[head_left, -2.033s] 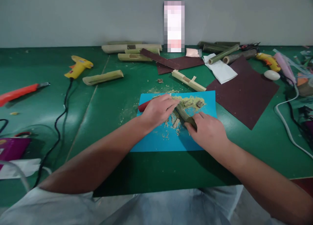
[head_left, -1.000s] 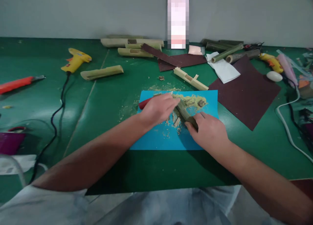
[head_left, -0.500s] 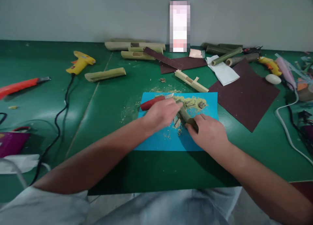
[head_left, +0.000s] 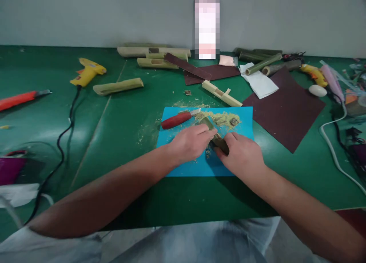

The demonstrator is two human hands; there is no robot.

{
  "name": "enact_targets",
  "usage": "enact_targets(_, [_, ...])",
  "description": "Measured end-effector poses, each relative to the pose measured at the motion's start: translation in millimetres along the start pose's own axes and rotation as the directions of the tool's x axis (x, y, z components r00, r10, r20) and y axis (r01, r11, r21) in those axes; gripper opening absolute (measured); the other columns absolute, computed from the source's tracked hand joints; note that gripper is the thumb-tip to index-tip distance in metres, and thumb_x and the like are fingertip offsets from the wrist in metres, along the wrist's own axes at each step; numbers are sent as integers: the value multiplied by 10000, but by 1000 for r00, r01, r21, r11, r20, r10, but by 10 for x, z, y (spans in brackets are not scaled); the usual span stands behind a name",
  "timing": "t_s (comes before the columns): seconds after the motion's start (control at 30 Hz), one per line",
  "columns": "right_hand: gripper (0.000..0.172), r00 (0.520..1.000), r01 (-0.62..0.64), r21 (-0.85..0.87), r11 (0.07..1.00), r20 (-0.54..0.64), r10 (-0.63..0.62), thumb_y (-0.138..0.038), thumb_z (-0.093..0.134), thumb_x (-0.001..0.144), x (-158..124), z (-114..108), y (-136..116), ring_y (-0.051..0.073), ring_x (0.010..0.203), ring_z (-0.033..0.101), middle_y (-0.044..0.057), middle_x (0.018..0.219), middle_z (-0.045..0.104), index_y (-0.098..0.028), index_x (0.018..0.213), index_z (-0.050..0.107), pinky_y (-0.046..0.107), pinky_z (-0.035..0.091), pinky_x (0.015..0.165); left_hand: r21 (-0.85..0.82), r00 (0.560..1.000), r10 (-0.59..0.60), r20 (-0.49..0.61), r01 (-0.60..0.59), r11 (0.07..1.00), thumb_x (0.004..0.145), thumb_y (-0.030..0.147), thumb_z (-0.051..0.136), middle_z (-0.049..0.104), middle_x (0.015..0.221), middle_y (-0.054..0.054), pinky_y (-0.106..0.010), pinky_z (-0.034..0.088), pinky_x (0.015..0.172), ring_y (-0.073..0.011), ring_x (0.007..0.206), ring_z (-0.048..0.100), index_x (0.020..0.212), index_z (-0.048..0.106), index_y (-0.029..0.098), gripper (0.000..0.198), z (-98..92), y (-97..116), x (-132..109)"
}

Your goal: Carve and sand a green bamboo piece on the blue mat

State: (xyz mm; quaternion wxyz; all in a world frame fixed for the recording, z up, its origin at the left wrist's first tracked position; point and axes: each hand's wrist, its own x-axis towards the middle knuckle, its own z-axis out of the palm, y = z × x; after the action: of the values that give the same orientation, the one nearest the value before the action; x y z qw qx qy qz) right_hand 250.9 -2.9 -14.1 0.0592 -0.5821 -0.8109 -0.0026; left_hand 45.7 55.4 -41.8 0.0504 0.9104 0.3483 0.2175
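A short green bamboo tube (head_left: 207, 122) lies slantwise over the blue sheet (head_left: 180, 169). My right hand (head_left: 243, 152) is closed around its near end. At its middle, the fingers of my left hand (head_left: 194, 141) are pressed together on the tube; what lies under those fingertips is hidden. Just beyond my left hand a carving knife with a red handle (head_left: 175, 120) rests on the sheet, its blade pointing right. Pale shavings (head_left: 225, 119) are heaped along the sheet's far edge, with a few chips beneath the hands.
Cut bamboo pieces lie further back, including a slotted one (head_left: 222, 94). Dark sandpaper (head_left: 288, 114) spreads at the right, near a white egg-shaped thing (head_left: 317, 90). To the left are a yellow glue gun (head_left: 88, 73) with its cord and an orange-handled cutter (head_left: 18, 100).
My left hand has moved slightly down along the tube, baring its far end and the knife handle. The tube has tilted a little. The whole view has shifted slightly.
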Motion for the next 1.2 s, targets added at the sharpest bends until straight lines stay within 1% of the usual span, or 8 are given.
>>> enact_targets(0.13, [209, 1000, -12, 9, 1000, 16, 11, -404, 559, 908, 8, -3, -5, 206, 750, 618, 57, 814, 661, -206, 852, 596, 325, 275, 582, -5, 996, -16, -86, 16, 1000, 1044, 279, 364, 680, 905, -88, -335, 571, 768, -200, 851, 655, 1178, 656, 140, 350, -4, -15, -15])
enact_targets(0.23, [208, 999, -8, 11, 1000, 31, 8, -399, 542, 917, 10, 2, -4, 209, 761, 616, 63, 820, 661, -206, 865, 598, 322, 285, 589, -28, 999, -19, -49, 18, 999, 1039, 283, 371, 676, 881, -84, -330, 568, 734, -195, 811, 645, 1192, 654, 151, 348, -9, -10, -17])
enact_targets(0.57, [206, 1000, -2, 11, 1000, 5, 2, -393, 547, 922, 1, 24, -10, 208, 767, 614, 59, 820, 656, -201, 863, 592, 324, 296, 597, -52, 989, -26, -144, 18, 998, 1025, 268, 402, 685, 910, -86, -340, 571, 759, -201, 852, 664, 1148, 679, 154, 323, 15, -54, -4])
enact_targets(0.73, [207, 1000, -4, 7, 1000, 24, 4, -390, 537, 929, -5, 14, -14, 210, 775, 607, 68, 831, 658, -199, 873, 594, 325, 301, 605, -41, 990, -12, -140, 6, 999, 1015, 247, 419, 684, 904, -70, -350, 575, 772, -203, 844, 658, 1131, 674, 169, 291, 13, -38, -12])
enact_targets(0.83, [205, 999, 4, 3, 1000, 32, -4, -387, 538, 929, -6, 7, -12, 212, 776, 606, 71, 829, 657, -198, 873, 595, 326, 304, 607, -42, 995, -5, -99, 0, 999, 1026, 253, 392, 673, 861, -68, -332, 566, 748, -197, 814, 652, 1148, 673, 158, 321, 14, -30, -12])
enact_targets(0.97, [204, 1000, 8, -4, 1000, 9, -8, -391, 546, 926, -10, 6, -15, 213, 772, 610, 66, 819, 652, -201, 865, 590, 324, 305, 606, -59, 990, -52, -133, 44, 997, 1035, 290, 396, 682, 884, -75, -332, 560, 781, -194, 849, 653, 1112, 692, 142, 340, -1, -23, -2])
enact_targets(1.07, [191, 1000, 14, -10, 1000, 13, -13, -373, 552, 926, -14, 8, -25, 212, 775, 613, 67, 820, 654, -198, 858, 590, 325, 311, 615, -91, 993, -67, -101, 58, 994, 1035, 290, 405, 691, 910, -75, -319, 555, 799, -182, 865, 657, 1122, 693, 131, 341, -23, -12, 7])
enact_targets(1.2, [193, 1000, 24, -8, 1000, 3, -24, -376, 566, 921, -16, 16, -30, 214, 767, 617, 63, 808, 652, -197, 854, 594, 329, 307, 610, -88, 989, -87, -118, 77, 993, 1032, 300, 423, 693, 888, -76, -311, 546, 779, -183, 850, 655, 1057, 714, 135, 335, -36, 3, 11])
